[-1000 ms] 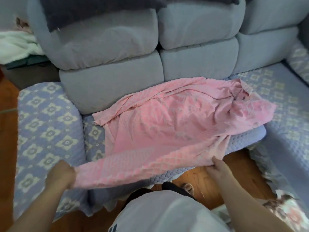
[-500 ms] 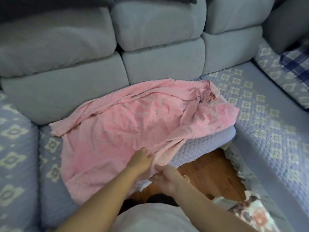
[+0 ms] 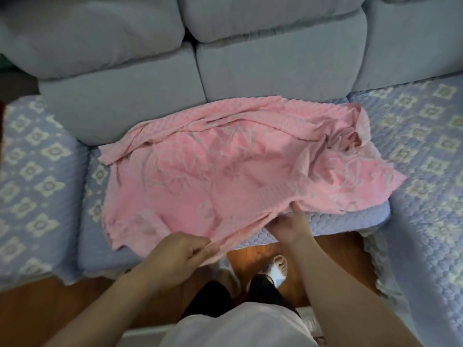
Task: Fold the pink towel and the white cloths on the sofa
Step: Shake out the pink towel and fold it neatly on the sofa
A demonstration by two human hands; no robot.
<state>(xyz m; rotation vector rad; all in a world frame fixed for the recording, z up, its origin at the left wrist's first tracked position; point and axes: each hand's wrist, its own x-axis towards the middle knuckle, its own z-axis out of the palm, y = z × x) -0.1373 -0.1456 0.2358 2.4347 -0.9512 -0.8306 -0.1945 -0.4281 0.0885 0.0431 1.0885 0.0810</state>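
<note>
Since the pink towel (image 3: 225, 176) lay rumpled on the sofa seat (image 3: 350, 221), left hand (image 3: 175, 254) and right hand (image 3: 290, 226) each pinched its near hem, probably to straighten it.

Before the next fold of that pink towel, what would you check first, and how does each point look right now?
1. Left hand grips the towel at its near edge: ok.
2. Right hand holds that edge too: ok, fingers tucked under it.
3. Towel lies flat: not ok, bunched and creased at its right end.
4. Towel fully on the seat: not ok, the near edge hangs off the front.
5. Room to fold: ok, the quilted cover beside it is bare.
6. White cloths within reach: cannot tell, none shows in this view.
</note>
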